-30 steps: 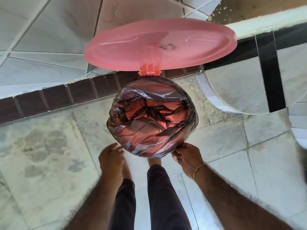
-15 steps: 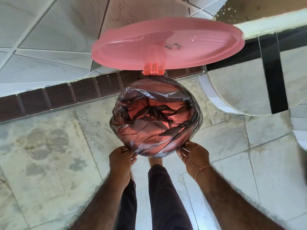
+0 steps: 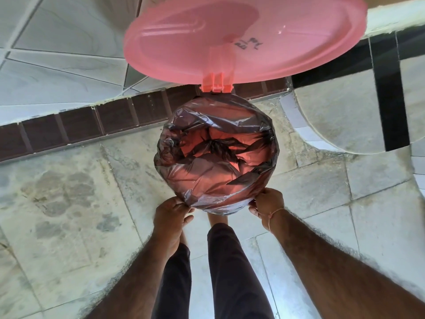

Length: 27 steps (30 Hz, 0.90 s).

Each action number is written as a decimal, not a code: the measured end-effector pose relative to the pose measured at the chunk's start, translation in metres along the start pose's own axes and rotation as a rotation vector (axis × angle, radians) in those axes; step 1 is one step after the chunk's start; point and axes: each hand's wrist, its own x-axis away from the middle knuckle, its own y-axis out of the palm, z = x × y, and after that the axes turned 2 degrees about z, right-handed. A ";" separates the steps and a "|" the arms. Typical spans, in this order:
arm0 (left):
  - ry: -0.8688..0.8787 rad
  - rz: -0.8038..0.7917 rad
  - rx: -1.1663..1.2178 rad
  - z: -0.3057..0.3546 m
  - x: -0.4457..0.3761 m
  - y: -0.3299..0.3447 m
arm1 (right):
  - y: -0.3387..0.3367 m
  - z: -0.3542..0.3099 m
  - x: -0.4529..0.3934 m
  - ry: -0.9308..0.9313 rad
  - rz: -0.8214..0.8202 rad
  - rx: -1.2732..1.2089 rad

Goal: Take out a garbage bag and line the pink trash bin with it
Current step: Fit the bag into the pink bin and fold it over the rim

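Both hands pinch the near edge of the dark garbage bag [image 3: 216, 166], left hand [image 3: 171, 215] and right hand [image 3: 268, 203] with fingers closed on the plastic folded over the rim of the pink trash bin [image 3: 216, 87], which stands on the tiled floor [image 3: 69, 203], lid [image 3: 243, 38] raised.

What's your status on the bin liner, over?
Both hands, left and right, gripping garbage bag at near rim. Bag folded over rim all round; lid up. Nothing in the way.
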 end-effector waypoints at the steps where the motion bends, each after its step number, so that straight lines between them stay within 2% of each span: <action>1: -0.012 0.000 -0.014 0.000 -0.002 -0.001 | -0.001 0.002 -0.006 -0.002 0.012 0.018; 5: -0.050 0.048 -0.050 0.003 -0.013 -0.001 | -0.007 0.002 -0.024 -0.012 0.044 0.049; 9: -0.144 0.107 0.115 0.013 -0.016 0.001 | -0.017 -0.007 -0.040 0.044 0.025 -0.005; 12: -0.228 0.097 0.338 0.019 -0.011 0.004 | -0.016 -0.014 -0.041 0.092 -0.073 -0.178; 16: -0.295 0.029 0.675 0.014 -0.011 0.004 | -0.001 -0.023 -0.026 0.171 -0.265 -0.585; 19: -0.306 0.010 0.657 0.016 -0.011 0.010 | -0.001 -0.024 -0.014 0.179 -0.343 -0.682; 21: -0.298 0.110 0.545 0.021 -0.012 0.008 | -0.001 -0.026 -0.007 0.180 -0.197 -0.614; 23: -0.243 0.241 0.446 0.025 -0.016 0.002 | -0.005 -0.022 -0.006 0.002 0.151 -0.294; 24: -0.192 0.315 0.392 0.028 -0.016 -0.001 | -0.007 -0.020 -0.004 -0.221 0.392 -0.077; 25: -0.104 0.403 0.322 0.031 -0.015 -0.004 | -0.009 -0.021 0.003 -0.519 0.551 0.111; 26: 0.020 0.475 0.231 0.036 -0.010 -0.004 | -0.008 -0.024 0.012 -0.877 0.571 0.264; 27: 0.150 0.496 0.145 0.043 -0.005 -0.002 | -0.003 -0.027 0.025 -1.178 0.462 0.376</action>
